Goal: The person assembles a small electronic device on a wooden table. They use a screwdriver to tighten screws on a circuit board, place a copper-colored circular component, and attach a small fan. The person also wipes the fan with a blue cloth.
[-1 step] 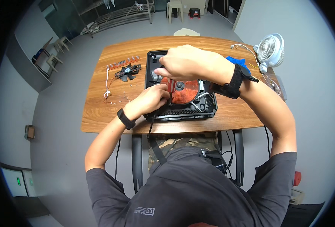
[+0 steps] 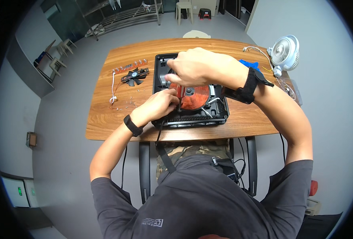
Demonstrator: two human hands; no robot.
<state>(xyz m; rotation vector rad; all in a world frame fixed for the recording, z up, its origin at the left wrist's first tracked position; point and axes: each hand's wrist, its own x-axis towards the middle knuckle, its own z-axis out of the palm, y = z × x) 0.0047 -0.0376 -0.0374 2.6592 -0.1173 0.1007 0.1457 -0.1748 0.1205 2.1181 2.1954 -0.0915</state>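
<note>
An open black housing (image 2: 192, 118), which looks like an induction cooker base, lies on the table in front of me with a round copper-red coil (image 2: 199, 97) inside. From above, my right hand (image 2: 190, 67) is closed round the red handle of a screwdriver (image 2: 180, 91). The screwdriver stands nearly upright, its shaft reaching down at the coil's near left edge; the tip's contact is hard to see. My left hand (image 2: 162, 104) rests at the housing's left side, fingers curled together beside the shaft. Whatever those fingers pinch is hidden.
Left of the housing lie a black fan (image 2: 134, 76), an orange-red circuit strip (image 2: 130, 67) with a white cable (image 2: 113, 87), and several small screws (image 2: 130, 104). At the right are a blue cloth (image 2: 251, 64) and a white desk fan (image 2: 284, 53). A black cord (image 2: 159, 133) hangs over the near edge.
My right hand has turned slightly on the screwdriver, its thumb shifting a little to the right and nearer. My left hand and the housing stay in place.
</note>
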